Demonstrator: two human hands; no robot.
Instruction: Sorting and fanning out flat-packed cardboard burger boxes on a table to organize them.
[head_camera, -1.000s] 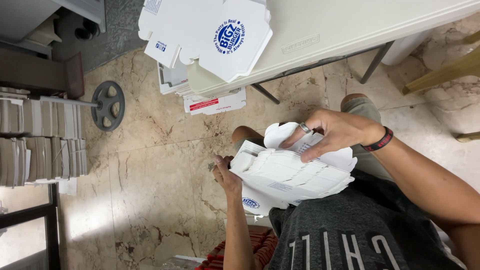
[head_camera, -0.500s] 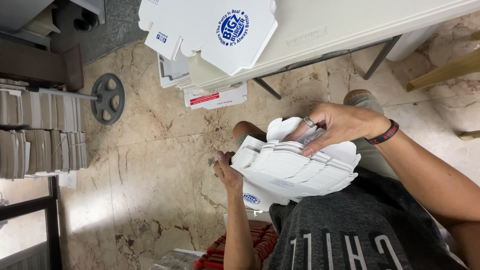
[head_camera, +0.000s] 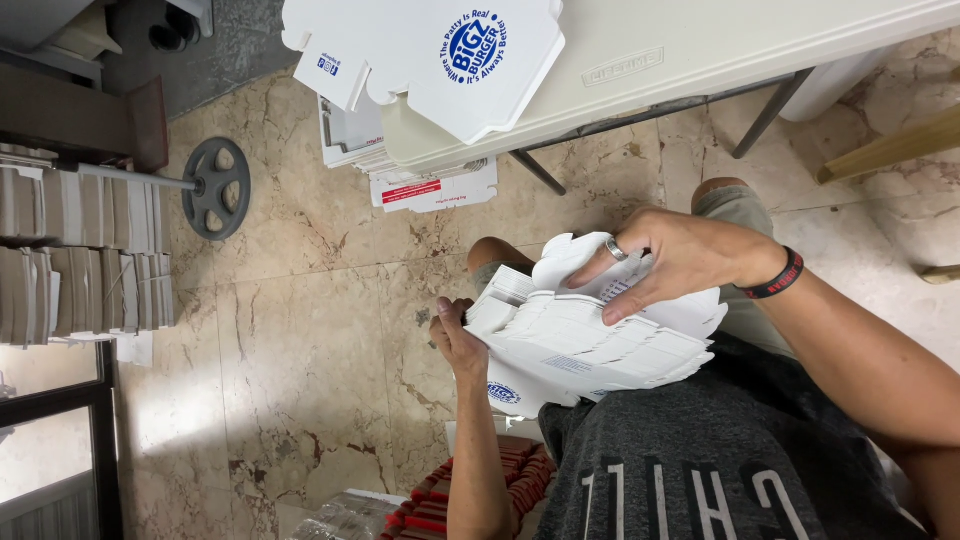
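Observation:
A thick stack of flat white cardboard box blanks (head_camera: 600, 345) rests on my lap, its layered edges fanned toward me. My left hand (head_camera: 455, 340) grips the stack's left end from underneath, thumb against the edge. My right hand (head_camera: 680, 260), with a ring and a dark wristband, lies on top with its fingers pressing the uppermost blank (head_camera: 565, 260), which has scalloped flaps. A blue round print shows on a lower blank near my left wrist.
A white folding table (head_camera: 700, 60) spans the top, with a large printed box blank (head_camera: 450, 60) overhanging it and more blanks (head_camera: 430, 185) below. Stacked cartons (head_camera: 80, 250) fill shelves at left, beside a weight plate (head_camera: 215, 185). Red packs (head_camera: 470, 490) lie by my left arm.
The stack has tilted up so its layered edges now show, and my left hand has shifted slightly along its end. My right hand stays on top.

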